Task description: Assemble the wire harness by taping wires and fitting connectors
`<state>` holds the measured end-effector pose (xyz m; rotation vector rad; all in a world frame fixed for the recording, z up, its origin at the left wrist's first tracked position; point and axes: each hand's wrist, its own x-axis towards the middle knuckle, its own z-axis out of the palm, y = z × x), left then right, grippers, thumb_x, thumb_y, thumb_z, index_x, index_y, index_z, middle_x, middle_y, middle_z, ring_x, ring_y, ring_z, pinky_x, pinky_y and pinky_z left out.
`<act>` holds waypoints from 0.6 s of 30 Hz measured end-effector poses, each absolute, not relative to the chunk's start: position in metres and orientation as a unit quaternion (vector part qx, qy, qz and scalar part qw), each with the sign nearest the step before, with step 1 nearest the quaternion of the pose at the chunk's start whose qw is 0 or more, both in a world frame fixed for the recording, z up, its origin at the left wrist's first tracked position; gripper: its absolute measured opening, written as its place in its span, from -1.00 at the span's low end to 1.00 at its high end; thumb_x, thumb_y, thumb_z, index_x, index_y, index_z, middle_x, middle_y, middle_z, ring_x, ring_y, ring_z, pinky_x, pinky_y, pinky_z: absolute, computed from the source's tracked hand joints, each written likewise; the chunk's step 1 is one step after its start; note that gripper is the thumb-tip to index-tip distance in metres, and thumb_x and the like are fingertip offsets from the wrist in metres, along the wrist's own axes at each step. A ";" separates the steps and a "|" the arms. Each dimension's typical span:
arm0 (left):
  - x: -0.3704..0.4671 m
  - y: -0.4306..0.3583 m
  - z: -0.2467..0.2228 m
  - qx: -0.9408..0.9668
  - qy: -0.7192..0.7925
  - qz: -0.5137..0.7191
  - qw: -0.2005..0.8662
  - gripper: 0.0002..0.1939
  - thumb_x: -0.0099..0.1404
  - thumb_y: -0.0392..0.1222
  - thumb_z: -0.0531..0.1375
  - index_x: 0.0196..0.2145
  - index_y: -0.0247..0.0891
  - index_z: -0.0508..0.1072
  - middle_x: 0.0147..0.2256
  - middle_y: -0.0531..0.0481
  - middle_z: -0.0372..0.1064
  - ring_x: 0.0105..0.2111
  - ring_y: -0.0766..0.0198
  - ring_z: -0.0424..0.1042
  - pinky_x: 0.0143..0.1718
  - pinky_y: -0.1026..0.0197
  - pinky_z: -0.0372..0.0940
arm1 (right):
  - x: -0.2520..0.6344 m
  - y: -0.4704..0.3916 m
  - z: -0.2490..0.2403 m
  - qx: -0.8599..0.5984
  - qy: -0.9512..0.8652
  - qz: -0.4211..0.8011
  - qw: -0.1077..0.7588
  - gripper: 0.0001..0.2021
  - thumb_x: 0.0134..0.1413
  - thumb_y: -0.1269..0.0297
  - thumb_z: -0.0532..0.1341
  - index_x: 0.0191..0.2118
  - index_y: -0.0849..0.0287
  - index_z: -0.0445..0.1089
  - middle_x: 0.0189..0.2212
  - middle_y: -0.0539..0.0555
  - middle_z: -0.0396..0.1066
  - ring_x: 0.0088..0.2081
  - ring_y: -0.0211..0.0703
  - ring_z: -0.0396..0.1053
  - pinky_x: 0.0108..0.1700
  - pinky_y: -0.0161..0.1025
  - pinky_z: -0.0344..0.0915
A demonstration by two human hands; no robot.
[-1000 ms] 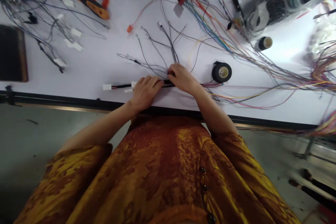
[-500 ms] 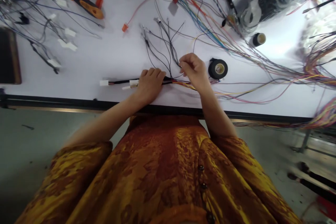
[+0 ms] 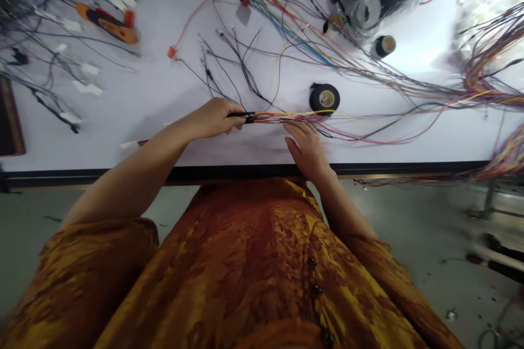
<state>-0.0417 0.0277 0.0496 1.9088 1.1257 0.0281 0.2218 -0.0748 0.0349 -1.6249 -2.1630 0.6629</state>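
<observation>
My left hand is closed around a black-sleeved wire bundle near the table's front edge. Yellow, red and purple wires run out of the sleeves to the right. Against these wires rest the fingertips of my right hand, its thumb apart from the other fingers. Just beyond that hand lies a roll of black tape. Thin black wires with metal ends fan out behind the bundle. A white connector shows partly beside my left forearm.
An orange-and-black tool lies at the back left among wires and white connectors. Long coloured wires stretch to the right side. A small black roll stands near a clear plastic bag. The dark table edge runs in front.
My left hand has gone from lying over the bundle to gripping it. My right hand has moved down from the black wires and spread onto the coloured ones. The view has shifted.
</observation>
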 end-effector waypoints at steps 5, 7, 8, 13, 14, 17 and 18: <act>-0.037 0.030 0.066 0.751 0.488 0.014 0.445 -0.74 0.28 -0.05 0.14 -0.37 -0.23 0.56 -0.62 0.06 0.33 -0.60 0.33 0.29 -0.49 0.27 0.13 | 0.212 -0.067 0.041 -0.590 -0.771 0.213 0.112 -0.61 0.28 0.35 0.10 0.15 0.26 0.43 0.01 0.30 0.45 0.05 0.15 0.34 0.14 0.08 0.27; -0.036 0.029 0.069 0.749 0.497 0.027 0.437 -0.75 0.28 -0.05 0.14 -0.38 -0.23 0.53 -0.61 0.06 0.33 -0.59 0.32 0.29 -0.49 0.25 0.12 | 0.207 -0.065 0.045 -0.591 -0.769 0.224 0.091 -0.68 0.29 0.32 0.11 0.07 0.23 0.47 -0.06 0.29 0.43 -0.02 0.12 0.36 0.06 0.02 0.30; -0.036 0.029 0.070 0.751 0.499 0.036 0.431 -0.76 0.28 -0.06 0.14 -0.39 -0.22 0.52 -0.59 0.06 0.33 -0.57 0.32 0.29 -0.48 0.24 0.12 | 0.204 -0.065 0.046 -0.592 -0.767 0.233 0.085 -0.72 0.29 0.31 0.11 0.01 0.22 0.48 -0.08 0.28 0.42 -0.05 0.10 0.37 0.02 -0.02 0.30; -0.034 0.030 0.079 0.779 0.491 0.085 0.382 -0.82 0.27 -0.14 0.13 -0.40 -0.20 0.50 -0.60 0.06 0.31 -0.51 0.29 0.32 -0.41 0.21 0.14 | 0.189 -0.055 0.040 -0.583 -0.750 0.291 0.114 -0.81 0.34 0.29 0.07 -0.17 0.20 0.41 -0.15 0.20 0.43 -0.20 -0.07 0.38 -0.16 -0.18 0.26; -0.034 0.031 0.083 0.784 0.489 0.096 0.370 -0.82 0.28 -0.14 0.13 -0.40 -0.20 0.50 -0.60 0.06 0.31 -0.49 0.27 0.32 -0.40 0.20 0.15 | 0.186 -0.051 0.036 -0.573 -0.748 0.305 0.137 -0.84 0.33 0.30 0.08 -0.20 0.20 0.39 -0.19 0.17 0.44 -0.21 -0.10 0.38 -0.15 -0.20 0.26; -0.030 0.035 0.098 0.797 0.491 0.114 0.332 -0.82 0.30 -0.16 0.13 -0.40 -0.21 0.48 -0.58 0.05 0.31 -0.45 0.26 0.33 -0.36 0.18 0.16 | 0.173 -0.035 0.024 -0.529 -0.719 0.394 0.221 -0.84 0.33 0.28 0.09 -0.31 0.17 0.32 -0.35 0.06 0.43 -0.30 -0.22 0.37 -0.18 -0.27 0.27; -0.028 0.037 0.104 0.802 0.491 0.118 0.317 -0.81 0.31 -0.17 0.12 -0.40 -0.22 0.48 -0.56 0.05 0.32 -0.43 0.27 0.33 -0.34 0.17 0.16 | 0.167 -0.028 0.021 -0.514 -0.693 0.444 0.244 -0.81 0.34 0.25 0.08 -0.32 0.16 0.31 -0.40 0.02 0.41 -0.37 -0.26 0.36 -0.24 -0.30 0.28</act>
